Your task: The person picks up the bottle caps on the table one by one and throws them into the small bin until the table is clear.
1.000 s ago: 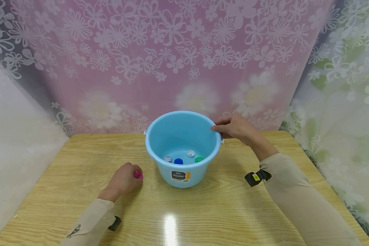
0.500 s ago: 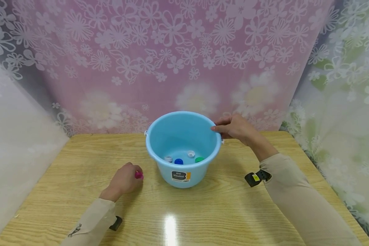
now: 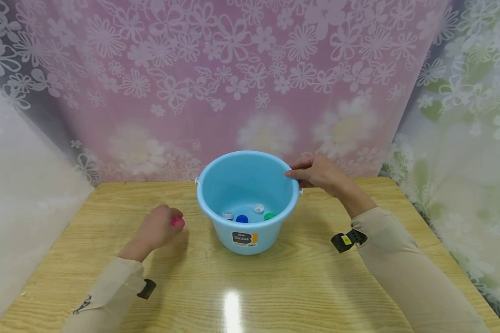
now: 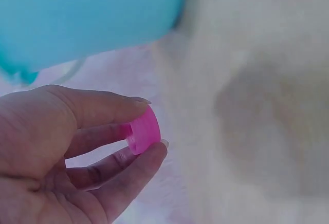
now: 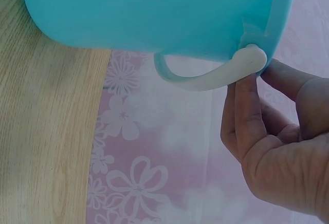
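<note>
My left hand (image 3: 156, 226) pinches a pink bottle cap (image 4: 145, 131) between thumb and fingertips, raised over the table to the left of a light blue bucket (image 3: 242, 238). In the left wrist view the cap's hollow side faces the palm. My right hand (image 3: 321, 173) grips the bucket's right rim, thumb on the rim and fingers outside, close by the white handle (image 5: 221, 77). On the bucket's floor lie a blue cap (image 3: 242, 218), a green cap (image 3: 269, 216) and two white caps, one near the back (image 3: 258, 208). The front wall partly hides some of them.
The bucket stands upright on a wooden table (image 3: 300, 286), near its back edge. Behind the table hangs a pink flowered curtain (image 3: 233, 92), with pale cloth on both sides. A black strap device (image 3: 343, 241) sits on my right wrist.
My left hand, with the pink cap, has risen from low on the table and moved back and left. The right hand and the bucket have stayed in place.
</note>
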A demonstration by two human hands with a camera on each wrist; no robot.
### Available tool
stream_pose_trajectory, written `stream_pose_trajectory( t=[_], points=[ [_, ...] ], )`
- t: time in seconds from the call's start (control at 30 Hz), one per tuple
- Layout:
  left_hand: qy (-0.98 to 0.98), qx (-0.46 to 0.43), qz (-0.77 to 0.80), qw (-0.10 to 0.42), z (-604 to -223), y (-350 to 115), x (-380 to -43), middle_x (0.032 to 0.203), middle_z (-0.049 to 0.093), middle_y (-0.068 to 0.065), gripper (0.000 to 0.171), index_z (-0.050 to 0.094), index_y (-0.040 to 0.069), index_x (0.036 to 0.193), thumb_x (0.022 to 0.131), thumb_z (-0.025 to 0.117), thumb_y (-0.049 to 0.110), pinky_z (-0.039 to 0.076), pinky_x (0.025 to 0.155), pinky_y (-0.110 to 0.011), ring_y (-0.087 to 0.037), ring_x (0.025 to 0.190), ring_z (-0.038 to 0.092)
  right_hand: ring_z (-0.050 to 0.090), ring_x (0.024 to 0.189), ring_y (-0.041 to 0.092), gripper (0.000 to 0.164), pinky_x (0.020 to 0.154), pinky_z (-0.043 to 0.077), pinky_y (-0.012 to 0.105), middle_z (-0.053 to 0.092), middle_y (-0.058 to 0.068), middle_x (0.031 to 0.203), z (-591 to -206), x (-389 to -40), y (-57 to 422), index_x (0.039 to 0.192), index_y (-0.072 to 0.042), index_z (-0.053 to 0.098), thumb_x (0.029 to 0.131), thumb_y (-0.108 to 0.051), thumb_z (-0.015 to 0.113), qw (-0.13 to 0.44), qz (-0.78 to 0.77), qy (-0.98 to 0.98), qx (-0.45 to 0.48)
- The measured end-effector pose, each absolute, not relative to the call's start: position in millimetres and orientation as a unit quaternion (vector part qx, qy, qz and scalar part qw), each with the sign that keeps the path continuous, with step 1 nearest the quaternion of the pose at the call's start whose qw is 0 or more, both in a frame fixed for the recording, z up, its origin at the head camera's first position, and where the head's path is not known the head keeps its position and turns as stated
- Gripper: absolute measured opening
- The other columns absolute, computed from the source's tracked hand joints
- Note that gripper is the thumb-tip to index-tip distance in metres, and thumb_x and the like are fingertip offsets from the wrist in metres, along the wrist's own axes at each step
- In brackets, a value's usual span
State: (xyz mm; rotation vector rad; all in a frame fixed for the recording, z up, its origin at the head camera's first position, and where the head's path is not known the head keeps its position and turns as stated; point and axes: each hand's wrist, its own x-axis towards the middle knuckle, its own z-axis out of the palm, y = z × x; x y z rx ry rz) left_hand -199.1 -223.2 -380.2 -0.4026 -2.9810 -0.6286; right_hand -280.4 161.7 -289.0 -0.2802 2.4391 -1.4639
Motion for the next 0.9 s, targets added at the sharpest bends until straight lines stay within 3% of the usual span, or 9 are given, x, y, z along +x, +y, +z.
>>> stream_pose_trajectory(
  t=[0.47, 0.7, 0.9],
  points=[
    [-0.965, -0.134, -0.191, 0.120, -285, -219, -199, 0.093, 0.061, -0.018, 0.028, 0.066, -0.007, 0.108, 0.091, 0.059, 0.013, 0.050, 0.068, -0.044, -0.030, 0.083, 0.057, 0.068, 0.093, 0.026, 0.035, 0.077, 0.057, 0.033, 0.051, 0.015, 0.119, -289, -279, 163, 0.121, 0.001, 0.062, 0.091, -0.016, 0.068, 0.141, -0.506, 0.846, -0.089],
    [-0.969, -0.151, -0.165, 0.106, -260, -196, -199, 0.098, 0.058, -0.017, 0.027, 0.066, -0.001, 0.111, 0.089, 0.057, 0.011, 0.049, 0.071, -0.043, -0.029, 0.085, 0.055, 0.068, 0.092, 0.025, 0.035, 0.076, 0.057, 0.033, 0.054, 0.016, 0.119, -290, -280, 163, 0.121, 0.001, 0.062, 0.091, -0.016, 0.068, 0.137, -0.507, 0.846, -0.092],
    [-0.963, -0.179, -0.180, 0.096, -251, -173, -202, 0.099, 0.057, -0.018, 0.027, 0.067, -0.003, 0.111, 0.087, 0.060, 0.007, 0.051, 0.072, -0.042, -0.031, 0.088, 0.054, 0.068, 0.092, 0.025, 0.034, 0.076, 0.057, 0.033, 0.056, 0.016, 0.118, -290, -280, 163, 0.121, 0.001, 0.063, 0.091, -0.015, 0.068, 0.138, -0.509, 0.845, -0.091]
  ],
)
